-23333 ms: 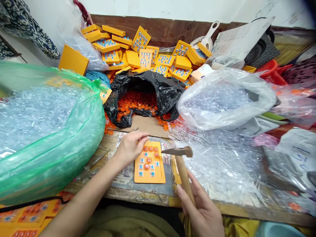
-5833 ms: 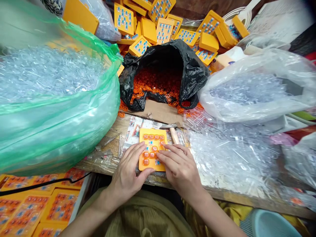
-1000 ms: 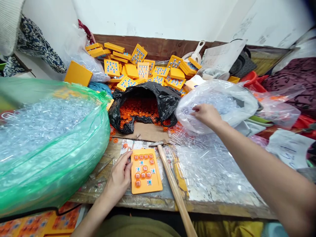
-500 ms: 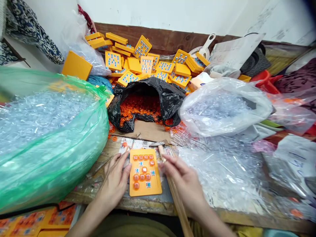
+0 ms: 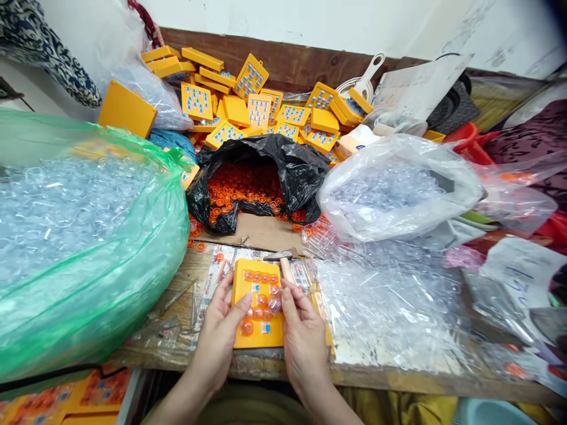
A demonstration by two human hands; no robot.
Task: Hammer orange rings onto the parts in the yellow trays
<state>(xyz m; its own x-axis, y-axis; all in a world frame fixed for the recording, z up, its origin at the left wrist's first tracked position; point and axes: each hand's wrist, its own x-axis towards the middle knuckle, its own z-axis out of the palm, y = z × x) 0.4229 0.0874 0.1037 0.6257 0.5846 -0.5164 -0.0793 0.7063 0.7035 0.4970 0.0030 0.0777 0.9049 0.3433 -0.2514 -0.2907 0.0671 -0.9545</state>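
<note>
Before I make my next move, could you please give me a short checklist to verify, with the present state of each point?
1. Board held by the left hand: ok.
2. Clear piece at the right hand's fingertips: ok.
3. Clear piece fully seated: cannot tell.
4. Hammer out of both hands: ok.
5. All blue squares under an orange cap: not ok, two show without one.
</note>
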